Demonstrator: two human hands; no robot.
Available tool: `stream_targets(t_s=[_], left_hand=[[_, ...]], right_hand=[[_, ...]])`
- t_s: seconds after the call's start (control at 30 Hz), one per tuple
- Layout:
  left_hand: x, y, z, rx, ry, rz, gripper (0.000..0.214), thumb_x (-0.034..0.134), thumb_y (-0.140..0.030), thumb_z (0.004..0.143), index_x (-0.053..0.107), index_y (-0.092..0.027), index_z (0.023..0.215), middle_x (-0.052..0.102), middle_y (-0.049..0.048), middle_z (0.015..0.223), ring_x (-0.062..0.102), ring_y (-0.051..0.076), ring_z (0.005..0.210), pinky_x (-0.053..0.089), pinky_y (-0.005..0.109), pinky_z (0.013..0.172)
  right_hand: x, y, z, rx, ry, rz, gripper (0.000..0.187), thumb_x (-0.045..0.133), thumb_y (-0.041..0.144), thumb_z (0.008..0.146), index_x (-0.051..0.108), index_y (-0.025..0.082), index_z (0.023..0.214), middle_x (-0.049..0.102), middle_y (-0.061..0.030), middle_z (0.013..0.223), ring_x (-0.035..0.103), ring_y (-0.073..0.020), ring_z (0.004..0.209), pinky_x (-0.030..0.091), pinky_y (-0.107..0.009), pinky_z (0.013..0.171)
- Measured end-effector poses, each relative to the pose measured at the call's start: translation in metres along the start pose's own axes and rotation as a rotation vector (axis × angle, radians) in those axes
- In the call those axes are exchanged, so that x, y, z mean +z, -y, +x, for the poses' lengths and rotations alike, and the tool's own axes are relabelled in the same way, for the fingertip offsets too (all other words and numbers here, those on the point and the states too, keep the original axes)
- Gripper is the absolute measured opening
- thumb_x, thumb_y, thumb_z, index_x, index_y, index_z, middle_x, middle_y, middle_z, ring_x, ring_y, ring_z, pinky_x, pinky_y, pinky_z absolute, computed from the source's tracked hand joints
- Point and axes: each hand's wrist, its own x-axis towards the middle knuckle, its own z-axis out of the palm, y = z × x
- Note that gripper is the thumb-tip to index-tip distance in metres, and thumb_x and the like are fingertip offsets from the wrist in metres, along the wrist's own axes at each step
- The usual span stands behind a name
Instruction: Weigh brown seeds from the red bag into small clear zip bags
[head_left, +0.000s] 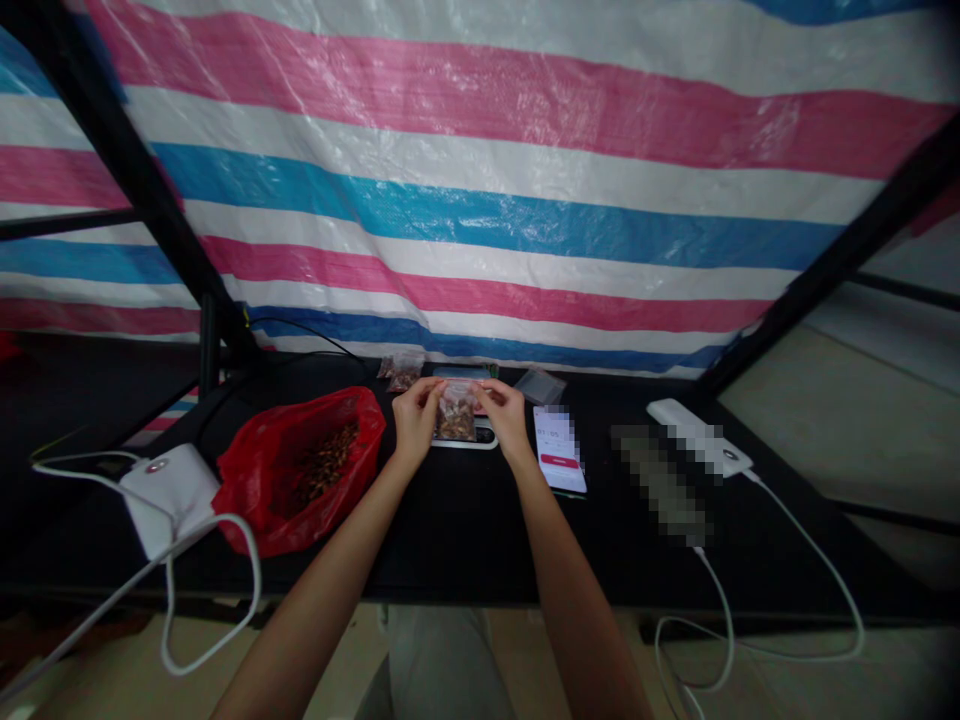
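Observation:
Between my two hands a small clear zip bag (456, 412) stands upright, part filled with brown bits that look like dried pieces. My left hand (417, 412) pinches its top edge on the left side. At the opposite top corner, the fingers of my right hand (504, 410) are closed on the same bag. Under and behind the bag sits a white-edged kitchen scale (486, 440), mostly covered by the bag and hands. To the left, a red plastic bag (251, 450) lies open with a heap of similar brown pieces (330, 462) inside.
Filled small bags (403, 370) lie behind my left hand, flat clear bags (541, 385) behind my right. A lit phone (559, 450) and white power bank (694, 438) are on the right. A white box with cables (171, 495) sits left. Striped sheeting (480, 200) hangs behind the black table (465, 550).

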Motion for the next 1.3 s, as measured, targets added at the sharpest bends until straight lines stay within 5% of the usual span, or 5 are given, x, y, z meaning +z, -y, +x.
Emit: stream_targets(t_s=[1.3], left_hand=[[-0.001,-0.004,-0.003,0.080,0.094,0.068,0.022,0.054,-0.034,0.079,0.066,-0.015,0.081,0.066,0.0017,0.071,0.059,0.012,0.062,0.045,0.020,0.060]], right_hand=[[0.002,0.017,-0.009,-0.203,-0.002,-0.150,0.019,0.058,0.035,0.074,0.066,0.018,0.073,0.063,0.0000,0.064,0.053,-0.0120,0.054,0.039,-0.022,0.052]])
